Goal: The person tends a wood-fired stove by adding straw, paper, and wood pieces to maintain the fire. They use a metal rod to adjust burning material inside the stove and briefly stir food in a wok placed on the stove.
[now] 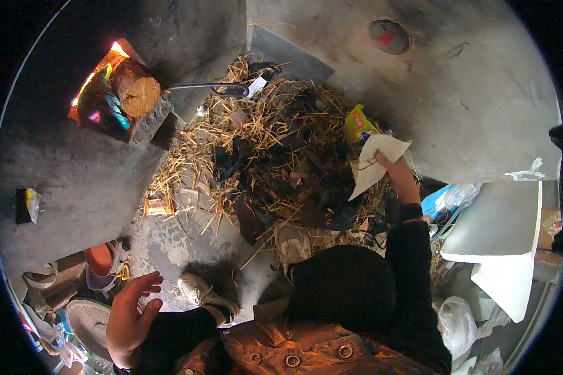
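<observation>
My right hand (396,174) grips a cream-coloured sheet (373,159), perhaps card or paper, at the right side of a heap of straw and dark scraps (295,154). Just beyond the sheet, a yellow-green wrapper (359,123) bearing writing leans on the heap. Low on the left, my left hand (133,318) is raised with its fingers apart, holding nothing. At upper left a fire burns in a square stove opening (98,98). From it sticks the sawn end of a log (141,96), with something dark and blue-green beside it.
A metal rod with a looped handle (230,89) lies by the stove mouth. An orange packet (158,207) rests at the straw's left edge. White rigid sheets (492,225) and a plastic bag (456,326) stand at right. A round lid-like disc (89,323) is at lower left. My shoe (193,289) is on the floor.
</observation>
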Demonstrator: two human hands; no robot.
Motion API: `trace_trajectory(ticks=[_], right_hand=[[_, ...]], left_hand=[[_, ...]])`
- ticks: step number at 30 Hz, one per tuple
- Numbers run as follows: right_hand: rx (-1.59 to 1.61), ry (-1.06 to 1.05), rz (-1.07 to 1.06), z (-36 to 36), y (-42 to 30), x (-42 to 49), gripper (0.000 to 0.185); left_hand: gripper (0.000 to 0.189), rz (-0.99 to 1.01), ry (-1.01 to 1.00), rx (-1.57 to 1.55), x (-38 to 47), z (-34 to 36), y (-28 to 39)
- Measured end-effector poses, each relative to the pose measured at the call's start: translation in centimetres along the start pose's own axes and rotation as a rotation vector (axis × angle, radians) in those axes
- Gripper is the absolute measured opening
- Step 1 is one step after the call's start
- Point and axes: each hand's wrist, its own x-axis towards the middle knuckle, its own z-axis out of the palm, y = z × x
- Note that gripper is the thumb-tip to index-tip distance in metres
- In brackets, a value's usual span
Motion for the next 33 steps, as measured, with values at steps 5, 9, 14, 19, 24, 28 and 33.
trace_trajectory(ticks=[5, 9, 14, 19, 24, 28, 33], right_hand=[[-0.034, -0.008, 0.098, 3.6, 1.3, 0.5, 0.073], [-1.015, -0.123, -0.226, 9.5, 1.7, -1.2, 0.118], [-1.326, -0.298, -0.605, 12.3, 2.4, -3.6, 0.082], [-1.511, -0.481, -0.499, 11.5, -0.6, 1.2, 0.041], [-1.377, -0.448, -0.5, 12.8, -3.2, 5.8, 0.058], [-1.312, -0.593, -0.397, 14.2, -2.4, 6.8, 0.082], [-1.27, -0.677, -0.247, 15.9, -4.9, 4.4, 0.054]], left_hand=[[0.049, -0.011, -0.008, 0.001, 0.1, 0.2, 0.5], [0.048, -0.004, -0.003, 0.017, 0.4, 0.2, 0.7], [0.047, -0.025, -0.002, -0.029, 0.9, 0.3, 0.6], [0.047, 0.009, -0.037, 0.01, 1.0, 0.0, 0.3], [0.043, 0.04, 0.006, 0.044, 0.9, 0.1, 0.1], [0.042, 0.039, 0.015, 0.054, 0.7, -0.1, 0.1], [0.042, 0.029, 0.017, 0.089, 0.2, -0.8, -0.3]])
